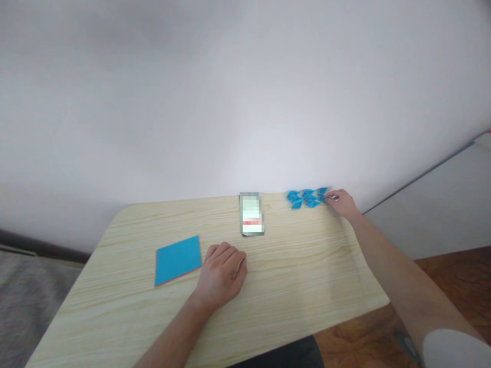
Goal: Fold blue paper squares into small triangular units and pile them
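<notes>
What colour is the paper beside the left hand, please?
The paper is blue on top, best seen in the head view.

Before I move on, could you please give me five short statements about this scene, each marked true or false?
1. The right hand is at the blue folded pieces. True.
2. The phone lies between those pieces and the blue paper. True.
3. The left hand is gripping the phone. False: it is on the table, apart from the phone.
4. The blue paper lies to the left of the left hand. True.
5. The blue folded pieces lie on the blue paper. False: they lie on the table.
</notes>
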